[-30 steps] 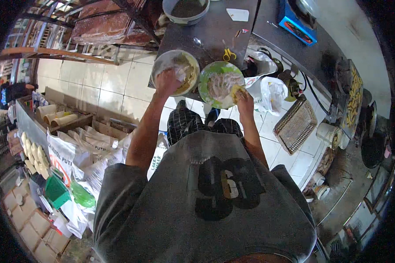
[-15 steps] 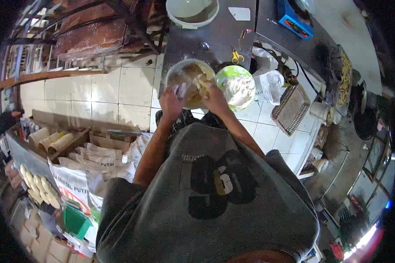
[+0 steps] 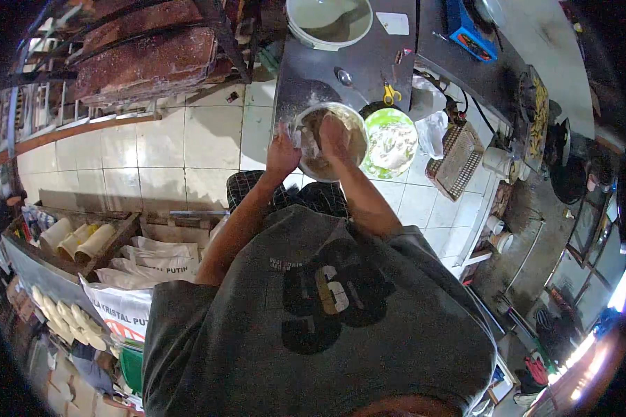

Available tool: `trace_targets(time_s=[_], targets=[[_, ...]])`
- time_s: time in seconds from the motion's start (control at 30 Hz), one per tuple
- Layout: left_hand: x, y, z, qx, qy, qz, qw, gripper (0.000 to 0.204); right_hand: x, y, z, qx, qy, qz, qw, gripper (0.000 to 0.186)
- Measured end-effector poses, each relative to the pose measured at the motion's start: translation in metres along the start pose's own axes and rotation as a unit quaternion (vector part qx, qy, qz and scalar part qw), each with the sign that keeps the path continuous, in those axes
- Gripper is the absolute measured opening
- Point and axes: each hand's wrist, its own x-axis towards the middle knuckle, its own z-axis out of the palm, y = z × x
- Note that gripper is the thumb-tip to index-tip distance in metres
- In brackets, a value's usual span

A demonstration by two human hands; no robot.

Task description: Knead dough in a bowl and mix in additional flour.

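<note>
A pale bowl [image 3: 360,125] of brownish powder sits at the near left corner of the table [image 3: 306,73]. The right hand [image 3: 334,135] reaches inside; the left hand [image 3: 283,154] is at the left rim. I cannot tell either grip's state. Just right, a green plate [image 3: 374,163] carries white powder. Beyond lie scissors [image 3: 391,93], near the right edge, and a spoon [image 3: 343,76].

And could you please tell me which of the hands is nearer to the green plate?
Right: the right hand is in the bowl, left of the green plate; the left hand is farther off, at the bowl's left rim.
</note>
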Motion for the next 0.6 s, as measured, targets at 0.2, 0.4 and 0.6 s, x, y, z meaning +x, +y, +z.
trace_targets(time_s=[0.2, 0.4, 0.6], targets=[[0.0, -0.005, 0.001, 0.076, -0.032, 0.049, 0.995, 0.074, 0.002, 0.024, -0.024, 0.016, -0.081, -0.001, 0.997, 0.029], [0.001, 0.0, -0.001, 0.016, -0.043, -0.018, 0.999, 0.077, -0.028, 0.019, -0.035, 0.077, -0.055, 0.055, 0.994, 0.021], [0.011, 0.004, -0.021, -0.115, -0.052, -0.116, 0.985, 0.066, -0.035, 0.026, -0.023, 0.073, -0.065, 0.06, 0.993, 0.016]])
